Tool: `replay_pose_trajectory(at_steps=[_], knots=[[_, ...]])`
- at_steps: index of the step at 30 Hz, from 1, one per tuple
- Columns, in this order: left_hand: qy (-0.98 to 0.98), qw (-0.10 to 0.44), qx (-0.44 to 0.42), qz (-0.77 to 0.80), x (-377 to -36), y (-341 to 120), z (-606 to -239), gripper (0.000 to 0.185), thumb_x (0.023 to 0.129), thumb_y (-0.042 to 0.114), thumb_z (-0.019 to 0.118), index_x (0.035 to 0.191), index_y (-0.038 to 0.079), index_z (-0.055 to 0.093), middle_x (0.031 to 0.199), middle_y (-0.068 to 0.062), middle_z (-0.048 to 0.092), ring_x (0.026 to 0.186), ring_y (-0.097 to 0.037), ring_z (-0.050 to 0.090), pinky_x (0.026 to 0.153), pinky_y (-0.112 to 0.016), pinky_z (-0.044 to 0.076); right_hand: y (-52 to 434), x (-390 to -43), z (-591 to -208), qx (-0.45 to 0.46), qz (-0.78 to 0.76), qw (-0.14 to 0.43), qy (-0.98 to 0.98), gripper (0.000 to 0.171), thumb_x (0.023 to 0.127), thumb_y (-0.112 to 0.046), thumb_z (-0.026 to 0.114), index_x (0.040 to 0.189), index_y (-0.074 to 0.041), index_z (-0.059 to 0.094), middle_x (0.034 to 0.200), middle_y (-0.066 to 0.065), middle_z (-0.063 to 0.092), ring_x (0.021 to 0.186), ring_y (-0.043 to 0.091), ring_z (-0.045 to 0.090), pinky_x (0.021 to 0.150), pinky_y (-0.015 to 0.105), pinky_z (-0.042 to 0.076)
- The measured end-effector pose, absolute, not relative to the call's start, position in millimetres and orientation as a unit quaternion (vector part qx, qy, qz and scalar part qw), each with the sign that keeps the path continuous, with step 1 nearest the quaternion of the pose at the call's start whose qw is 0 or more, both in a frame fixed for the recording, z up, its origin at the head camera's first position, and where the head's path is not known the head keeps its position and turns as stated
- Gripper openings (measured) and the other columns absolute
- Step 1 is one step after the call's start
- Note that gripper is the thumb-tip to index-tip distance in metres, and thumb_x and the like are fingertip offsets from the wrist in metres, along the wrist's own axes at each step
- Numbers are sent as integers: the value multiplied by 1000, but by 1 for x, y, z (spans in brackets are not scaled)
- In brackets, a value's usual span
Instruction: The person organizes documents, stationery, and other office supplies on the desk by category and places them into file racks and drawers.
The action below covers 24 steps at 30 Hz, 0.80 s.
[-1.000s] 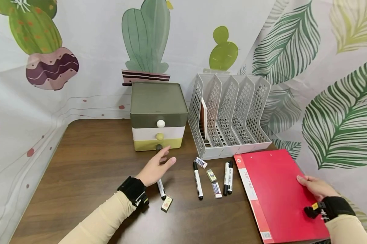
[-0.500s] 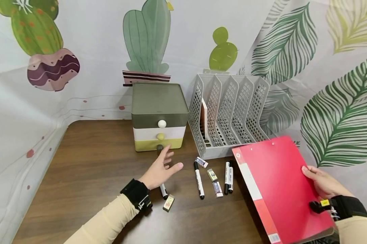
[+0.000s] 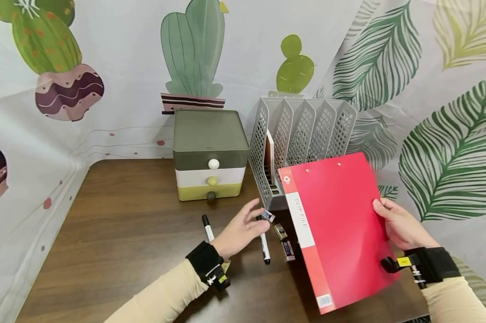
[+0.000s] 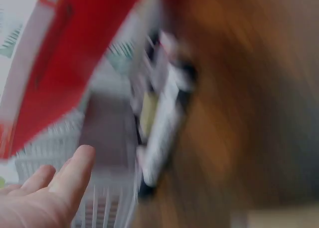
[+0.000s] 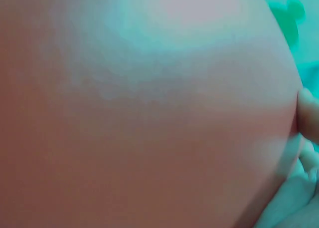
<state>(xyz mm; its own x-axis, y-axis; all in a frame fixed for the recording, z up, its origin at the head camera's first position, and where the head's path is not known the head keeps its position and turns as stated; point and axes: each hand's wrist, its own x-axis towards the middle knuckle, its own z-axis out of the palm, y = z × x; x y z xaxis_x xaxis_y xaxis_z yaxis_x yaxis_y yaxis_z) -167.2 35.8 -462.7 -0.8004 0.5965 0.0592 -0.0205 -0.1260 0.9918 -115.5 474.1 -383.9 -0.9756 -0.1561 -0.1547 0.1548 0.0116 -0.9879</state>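
Observation:
A red clip file [image 3: 344,224] with a white spine label is held up over the right of the table, tilted. My right hand [image 3: 404,224] grips its right edge, thumb on the front cover; the fingers behind are mostly hidden. In the right wrist view the cover [image 5: 149,128] fills most of the picture, the thumb at its edge. My left hand [image 3: 240,231] is in the air over the table with relaxed fingers, holding nothing. It overlaps a white marker [image 3: 264,242] and comes close to an eraser [image 3: 268,216]. The left wrist view is blurred, with the left fingers [image 4: 70,183] below the file.
A grey file rack [image 3: 267,134] stands at the back, its right part behind the clip file; a thin book [image 3: 270,154] is in its left slot. Left of it is a small drawer box [image 3: 210,130]. More erasers [image 3: 288,250] and another marker [image 3: 208,228] lie on the table [image 3: 118,224].
The red clip file has been lifted off the table and moved left and up, now overlapping the rack. My left hand has moved right, away from the drawer box towards the file.

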Motion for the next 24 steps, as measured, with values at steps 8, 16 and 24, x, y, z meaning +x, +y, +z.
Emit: replay_pose_trajectory(at_steps=[8,16,24], knots=[[443,285,173,832,-152,74,-458,104,101,46,72,171,21,0,163,-25,36,133,-34,58,103,-52,56,419,-119,-391,63,-684,85,722,17,114,-29,48,105,-26,62,102,-10,67,98,9,65,81,29,53],[442,274,104,847,-143,87,-456,66,104,18,67,158,22,30,140,-13,61,117,-25,69,97,-49,60,397,-119,-400,61,-686,85,720,15,115,-28,48,106,-26,61,102,-11,68,97,9,66,81,28,54],[476,270,76,834,-137,86,-458,48,102,12,70,144,8,47,123,-11,71,106,-24,75,91,-47,63,387,-118,-404,71,-674,88,730,14,114,-30,51,105,-25,61,101,-10,69,95,10,68,79,30,56]])
